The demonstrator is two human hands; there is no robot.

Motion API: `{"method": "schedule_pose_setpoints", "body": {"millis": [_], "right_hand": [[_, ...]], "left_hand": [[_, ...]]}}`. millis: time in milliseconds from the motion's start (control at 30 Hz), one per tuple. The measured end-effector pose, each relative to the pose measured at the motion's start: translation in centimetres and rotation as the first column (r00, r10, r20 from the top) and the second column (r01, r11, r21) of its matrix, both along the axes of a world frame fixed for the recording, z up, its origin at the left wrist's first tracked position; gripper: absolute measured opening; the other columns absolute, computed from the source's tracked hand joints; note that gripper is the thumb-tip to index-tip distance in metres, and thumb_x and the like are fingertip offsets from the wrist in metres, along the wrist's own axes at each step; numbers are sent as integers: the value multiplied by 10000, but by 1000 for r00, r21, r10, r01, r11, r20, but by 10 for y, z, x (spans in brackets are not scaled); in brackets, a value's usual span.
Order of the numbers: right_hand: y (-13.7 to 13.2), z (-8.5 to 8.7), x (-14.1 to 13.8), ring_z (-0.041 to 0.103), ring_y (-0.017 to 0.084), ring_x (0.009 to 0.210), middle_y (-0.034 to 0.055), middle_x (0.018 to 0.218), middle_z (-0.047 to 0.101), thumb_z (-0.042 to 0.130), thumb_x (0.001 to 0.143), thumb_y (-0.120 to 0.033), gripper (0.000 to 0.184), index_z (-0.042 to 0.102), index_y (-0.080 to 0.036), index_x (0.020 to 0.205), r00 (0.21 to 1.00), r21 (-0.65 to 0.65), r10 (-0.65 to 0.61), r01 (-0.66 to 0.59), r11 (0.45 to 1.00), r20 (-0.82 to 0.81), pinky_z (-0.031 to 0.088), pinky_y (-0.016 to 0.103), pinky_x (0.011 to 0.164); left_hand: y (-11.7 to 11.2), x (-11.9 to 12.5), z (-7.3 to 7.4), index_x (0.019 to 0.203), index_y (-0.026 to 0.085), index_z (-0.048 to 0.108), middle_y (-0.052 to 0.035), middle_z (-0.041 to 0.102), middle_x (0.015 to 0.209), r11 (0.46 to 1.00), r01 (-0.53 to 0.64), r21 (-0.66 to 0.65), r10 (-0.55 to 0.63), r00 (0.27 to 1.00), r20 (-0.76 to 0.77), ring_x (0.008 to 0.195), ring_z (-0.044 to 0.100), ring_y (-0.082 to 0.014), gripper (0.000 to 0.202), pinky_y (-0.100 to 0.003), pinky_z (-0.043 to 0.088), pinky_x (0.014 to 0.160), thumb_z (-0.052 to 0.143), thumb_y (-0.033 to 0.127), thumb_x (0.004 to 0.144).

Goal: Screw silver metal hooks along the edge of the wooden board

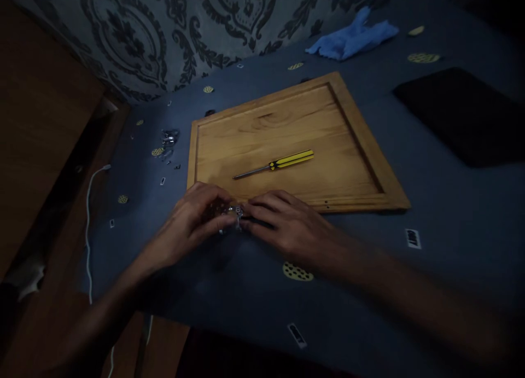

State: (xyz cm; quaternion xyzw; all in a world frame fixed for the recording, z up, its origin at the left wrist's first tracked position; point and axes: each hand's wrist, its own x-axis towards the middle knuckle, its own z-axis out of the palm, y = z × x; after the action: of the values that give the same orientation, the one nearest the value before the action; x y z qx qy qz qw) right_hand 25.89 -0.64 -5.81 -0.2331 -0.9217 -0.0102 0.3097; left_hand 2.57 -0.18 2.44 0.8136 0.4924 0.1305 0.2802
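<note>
My left hand (196, 214) and my right hand (283, 220) meet at the near edge of a wooden framed panel (361, 143) lying flat on a blue cloth. Both hands have their fingers closed around a small shiny metal fitting (237, 213), mostly hidden by the fingers. A screwdriver with a yellow and black handle (279, 163) lies on the panel, just beyond my hands.
A small heap of metal hardware (168, 140) lies left of the panel. A crumpled blue cloth (353, 39) sits at the back, a dark flat object (463, 112) at the right. A white cable (88, 219) runs down the left edge beside wooden furniture.
</note>
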Motion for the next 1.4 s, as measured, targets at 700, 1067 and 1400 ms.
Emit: {"method": "schedule_pose_setpoints", "body": {"millis": [700, 1067, 1400], "right_hand": [[0, -4, 2, 669, 265, 1120, 106, 1198, 775, 561, 1013, -119, 198, 730, -147, 1112, 999, -19, 25, -26, 999, -40, 591, 434, 911], [0, 0, 2, 724, 224, 1073, 132, 1192, 775, 568, 997, -68, 342, 620, -157, 1323, 978, -215, -53, 9, 977, -202, 618, 422, 928], [3, 3, 2, 705, 235, 1047, 120, 1185, 769, 552, 1017, -123, 295, 679, -186, 1276, 991, -222, -7, -22, 975, -131, 601, 436, 907]], "left_hand": [[-14, 0, -37, 1369, 261, 470, -73, 724, 1243, 990, -6, 138, 7, 1000, -7, 1218, 654, -312, 692, -499, 511, 1036, 894, 333, 828], [-16, 1, -43, 1306, 254, 472, -66, 722, 1236, 987, -7, 158, 5, 1000, 13, 1238, 642, -315, 691, -466, 505, 1034, 928, 278, 787], [-17, 2, -40, 1280, 255, 446, -55, 713, 1260, 987, 10, 158, -16, 999, 33, 1231, 642, -299, 679, -443, 492, 1041, 919, 221, 794]]}}
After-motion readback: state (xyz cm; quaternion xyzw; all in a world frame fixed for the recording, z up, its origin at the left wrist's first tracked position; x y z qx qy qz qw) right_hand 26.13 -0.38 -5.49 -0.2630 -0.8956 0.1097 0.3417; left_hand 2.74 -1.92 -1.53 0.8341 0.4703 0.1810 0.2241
